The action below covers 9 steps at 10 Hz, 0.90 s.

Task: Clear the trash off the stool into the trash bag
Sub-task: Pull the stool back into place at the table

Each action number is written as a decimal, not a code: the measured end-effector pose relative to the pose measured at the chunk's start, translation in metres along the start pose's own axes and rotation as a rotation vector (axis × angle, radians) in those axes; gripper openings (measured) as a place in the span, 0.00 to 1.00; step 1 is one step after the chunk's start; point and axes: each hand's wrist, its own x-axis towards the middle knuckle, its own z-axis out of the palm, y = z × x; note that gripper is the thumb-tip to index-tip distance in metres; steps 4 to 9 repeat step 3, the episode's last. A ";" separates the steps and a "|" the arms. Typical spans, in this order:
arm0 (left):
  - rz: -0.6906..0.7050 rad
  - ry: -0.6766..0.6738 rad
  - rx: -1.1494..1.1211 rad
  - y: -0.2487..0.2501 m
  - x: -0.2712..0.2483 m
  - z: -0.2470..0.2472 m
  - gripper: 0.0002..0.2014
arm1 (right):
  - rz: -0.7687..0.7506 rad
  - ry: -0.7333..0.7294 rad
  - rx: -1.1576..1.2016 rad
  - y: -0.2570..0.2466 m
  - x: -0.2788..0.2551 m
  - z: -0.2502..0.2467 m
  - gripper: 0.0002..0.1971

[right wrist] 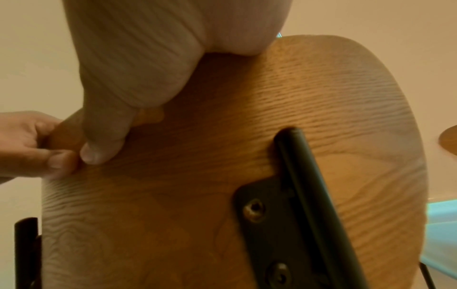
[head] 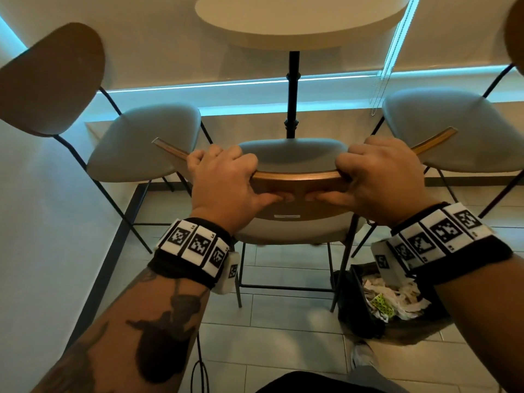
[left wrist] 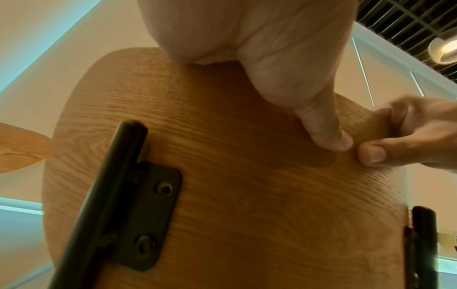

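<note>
A stool with a grey padded seat (head: 292, 154) and a curved wooden backrest (head: 297, 180) stands right in front of me. My left hand (head: 226, 180) grips the top edge of the backrest, fingers over the front and thumb pressed on the wooden back (left wrist: 329, 136). My right hand (head: 377, 177) grips the same edge further right, its thumb (right wrist: 99, 148) on the back too. The seat shows no trash where it is visible. A black trash bag (head: 365, 310) stands open on the floor at lower right, with crumpled white paper (head: 397, 299) inside.
Two more grey stools stand at the left (head: 141, 143) and right (head: 453, 126). A round table (head: 297, 26) on a black pole (head: 292, 95) is behind them. A white wall (head: 42, 208) runs along the left. A scrap of paper (head: 363, 355) lies on the tiled floor.
</note>
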 end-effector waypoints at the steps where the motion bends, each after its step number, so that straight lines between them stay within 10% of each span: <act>1: 0.001 -0.011 -0.003 -0.003 0.004 0.002 0.32 | 0.000 0.017 -0.002 0.002 0.004 0.003 0.29; 9: 0.004 -0.014 -0.050 -0.006 0.010 0.000 0.33 | -0.015 0.026 -0.008 0.007 0.008 0.005 0.31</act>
